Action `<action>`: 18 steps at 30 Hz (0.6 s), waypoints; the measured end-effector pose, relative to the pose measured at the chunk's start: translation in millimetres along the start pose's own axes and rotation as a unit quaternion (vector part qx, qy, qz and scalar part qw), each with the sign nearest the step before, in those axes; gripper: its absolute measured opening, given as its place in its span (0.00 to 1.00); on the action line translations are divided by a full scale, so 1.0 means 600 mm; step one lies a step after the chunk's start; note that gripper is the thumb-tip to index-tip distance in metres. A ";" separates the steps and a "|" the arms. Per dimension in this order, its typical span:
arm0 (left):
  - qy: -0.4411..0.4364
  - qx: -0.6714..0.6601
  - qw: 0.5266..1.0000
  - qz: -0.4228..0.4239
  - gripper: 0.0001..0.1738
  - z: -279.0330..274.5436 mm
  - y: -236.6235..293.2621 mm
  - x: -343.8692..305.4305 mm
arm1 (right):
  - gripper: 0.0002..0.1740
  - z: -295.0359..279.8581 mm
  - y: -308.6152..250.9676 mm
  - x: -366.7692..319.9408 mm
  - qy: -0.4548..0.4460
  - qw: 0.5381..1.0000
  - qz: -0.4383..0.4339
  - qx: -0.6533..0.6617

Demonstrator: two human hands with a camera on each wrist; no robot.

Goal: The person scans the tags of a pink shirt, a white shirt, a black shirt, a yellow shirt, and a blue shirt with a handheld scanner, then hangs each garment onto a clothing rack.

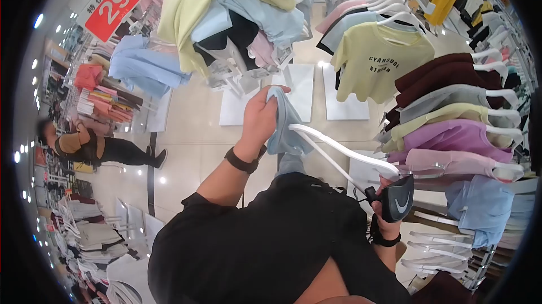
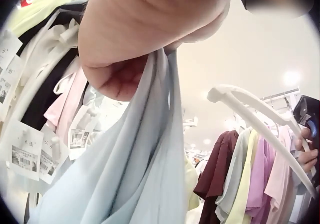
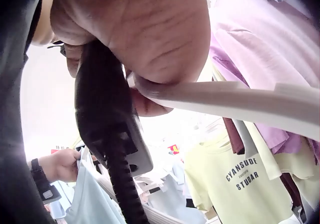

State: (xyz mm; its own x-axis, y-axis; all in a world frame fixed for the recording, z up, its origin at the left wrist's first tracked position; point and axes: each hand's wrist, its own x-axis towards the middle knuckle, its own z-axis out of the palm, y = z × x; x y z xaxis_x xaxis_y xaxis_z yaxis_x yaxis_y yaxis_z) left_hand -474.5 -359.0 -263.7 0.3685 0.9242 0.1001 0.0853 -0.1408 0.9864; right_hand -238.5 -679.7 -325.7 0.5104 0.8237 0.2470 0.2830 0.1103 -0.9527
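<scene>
A light blue garment [image 1: 287, 129] hangs from my left hand [image 1: 261, 117], whose fingers and thumb pinch its upper edge. In the left wrist view its cloth falls in long folds below the hand. My right hand [image 3: 145, 29] grips a white clothes hanger [image 1: 344, 151] together with a black object [image 1: 398, 201] bearing a white swoosh mark. A ribbed black strip [image 3: 122, 189] runs down from this object in the right wrist view. One hanger tip points toward the garment, and in the left wrist view it shows apart from the cloth.
On the right, a rack carries maroon [image 1: 435, 78], purple [image 1: 460, 137] and pink tops, with a yellow lettered T-shirt [image 1: 389, 61] farther ahead. Clothes are heaped on a display stand [image 1: 226, 67] in front. A red price sign [image 1: 116, 7] and another person [image 1: 84, 146] are at left.
</scene>
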 end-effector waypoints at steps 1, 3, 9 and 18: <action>-0.007 0.017 1.000 0.004 0.18 0.005 0.001 0.005 | 0.27 0.004 -0.001 -0.005 0.007 1.000 0.006 0.003; -0.018 0.050 0.998 0.014 0.16 0.017 0.009 0.018 | 0.27 0.010 0.010 -0.010 0.003 1.000 0.018 -0.003; -0.018 0.148 0.988 0.043 0.12 0.023 0.041 0.033 | 0.25 0.024 0.017 -0.001 -0.017 1.000 0.009 -0.007; -0.037 0.291 0.947 0.130 0.12 0.029 0.034 0.021 | 0.26 0.023 0.006 -0.003 0.007 1.000 0.002 -0.021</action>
